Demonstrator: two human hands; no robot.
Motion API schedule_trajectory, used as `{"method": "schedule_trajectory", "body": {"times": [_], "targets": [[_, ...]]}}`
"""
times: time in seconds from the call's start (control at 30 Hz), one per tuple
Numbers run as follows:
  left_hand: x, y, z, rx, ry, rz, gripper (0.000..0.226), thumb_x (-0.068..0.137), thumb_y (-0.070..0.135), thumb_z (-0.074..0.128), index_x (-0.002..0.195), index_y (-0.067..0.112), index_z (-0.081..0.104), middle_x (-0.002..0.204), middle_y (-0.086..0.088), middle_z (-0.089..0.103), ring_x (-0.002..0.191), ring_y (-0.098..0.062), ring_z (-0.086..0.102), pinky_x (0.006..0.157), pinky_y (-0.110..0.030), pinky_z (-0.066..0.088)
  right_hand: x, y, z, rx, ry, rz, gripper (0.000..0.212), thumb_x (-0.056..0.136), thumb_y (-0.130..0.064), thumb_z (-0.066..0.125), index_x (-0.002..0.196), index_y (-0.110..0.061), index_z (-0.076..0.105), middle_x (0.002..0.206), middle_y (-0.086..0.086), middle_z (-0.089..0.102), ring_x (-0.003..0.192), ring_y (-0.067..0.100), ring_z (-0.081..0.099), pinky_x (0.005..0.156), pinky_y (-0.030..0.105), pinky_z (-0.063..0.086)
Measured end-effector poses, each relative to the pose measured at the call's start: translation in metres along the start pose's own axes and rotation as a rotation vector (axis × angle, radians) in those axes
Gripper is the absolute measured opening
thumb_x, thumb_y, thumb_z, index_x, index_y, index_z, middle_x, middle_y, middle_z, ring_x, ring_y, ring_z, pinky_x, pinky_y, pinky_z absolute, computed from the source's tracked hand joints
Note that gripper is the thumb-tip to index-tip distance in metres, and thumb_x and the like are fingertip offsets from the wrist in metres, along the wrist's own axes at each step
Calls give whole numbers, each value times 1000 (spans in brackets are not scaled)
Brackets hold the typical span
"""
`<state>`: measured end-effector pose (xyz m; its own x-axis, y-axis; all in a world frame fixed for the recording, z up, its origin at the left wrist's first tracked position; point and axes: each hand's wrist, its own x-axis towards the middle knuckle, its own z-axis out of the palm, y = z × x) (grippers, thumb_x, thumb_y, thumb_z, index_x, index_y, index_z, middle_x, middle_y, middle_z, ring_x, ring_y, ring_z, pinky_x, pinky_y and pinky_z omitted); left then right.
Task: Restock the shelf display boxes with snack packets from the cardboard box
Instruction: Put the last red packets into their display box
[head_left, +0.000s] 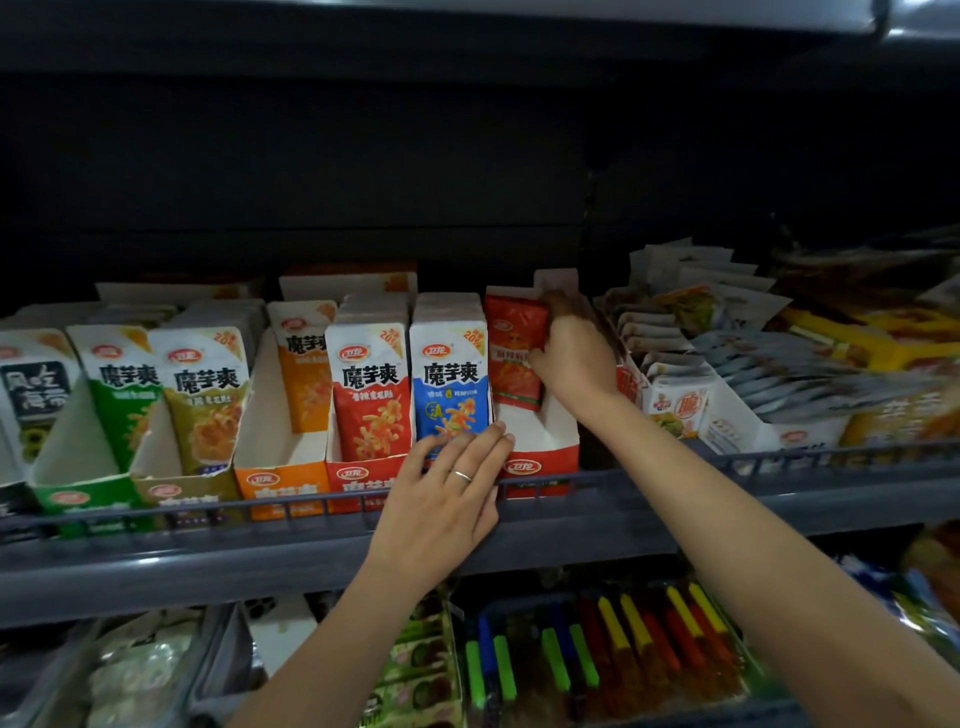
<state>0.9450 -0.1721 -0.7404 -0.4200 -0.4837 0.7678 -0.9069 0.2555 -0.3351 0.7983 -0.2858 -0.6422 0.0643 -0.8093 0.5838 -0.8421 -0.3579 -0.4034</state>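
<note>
On the middle shelf, as the head camera sees it, a row of open-fronted display boxes stands behind a grey rail (208, 506). The person's right hand (574, 358) reaches into the red box (540, 460) near the middle of the row and grips a red packet (514, 353). The fingers curl round the packet's top right corner and go behind it, and the thumb lies against its right edge at the front. The packet stands upright towards the back of that box, its left edge just beside the blue packet (449, 374) in the next box. In front of it the white inside of the red box shows.

The left hand (447, 488) lies flat, fingers straight and close together, pressed on the lower front of the blue packet and the box front under it. Its fingertips reach the left wall of the red box, and it holds nothing. A thin ring (462, 475) sits on one finger. The wrist crosses the rail.

Left of the blue packet stands a red-and-white packet (369, 389). Next comes an orange box (270, 480) with one orange packet (304, 374) set well back, then an olive packet (208, 400) and a green packet (122, 389). Right of the red box, white packets (675, 395) stand in rows. On the shelf below, coloured sticks (623, 639) lie side by side.
</note>
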Motion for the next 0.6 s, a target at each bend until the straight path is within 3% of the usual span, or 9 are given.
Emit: {"method": "schedule_trajectory", "body": {"times": [0.2, 0.37, 0.5, 0.6], "targets": [[1, 0, -2, 2, -29, -7, 42, 88, 28, 41, 128, 13, 46, 129, -2, 59, 110, -18, 49, 95, -36, 32, 4, -7, -4, -101, 8, -39, 34, 87, -20, 61, 119, -14, 52, 104, 8, 65, 95, 27, 63, 63, 27, 39], [1, 0, -3, -12, -55, -14, 42, 87, 29, 40, 127, 14, 47, 129, -2, 59, 109, -18, 47, 94, -35, 32, 3, -6, -2, -55, 119, -6, 33, 89, -18, 55, 122, -14, 53, 98, 8, 66, 88, 27, 64, 59, 27, 39], [1, 0, -4, -16, -73, -17, 43, 88, 29, 40, 128, 15, 47, 131, -1, 58, 109, -18, 49, 94, -35, 32, 2, -8, 1, -123, 35, 8, 24, 90, -19, 53, 113, -12, 54, 91, 7, 67, 85, 27, 65, 60, 27, 38], [0, 0, -3, -25, -83, -20, 44, 88, 30, 39, 129, 15, 47, 132, -1, 58, 109, -18, 51, 94, -35, 32, 1, -9, 1, -186, -59, 22, 11, 90, -22, 53, 95, -13, 56, 81, 5, 62, 82, 25, 64, 60, 27, 37]]}}
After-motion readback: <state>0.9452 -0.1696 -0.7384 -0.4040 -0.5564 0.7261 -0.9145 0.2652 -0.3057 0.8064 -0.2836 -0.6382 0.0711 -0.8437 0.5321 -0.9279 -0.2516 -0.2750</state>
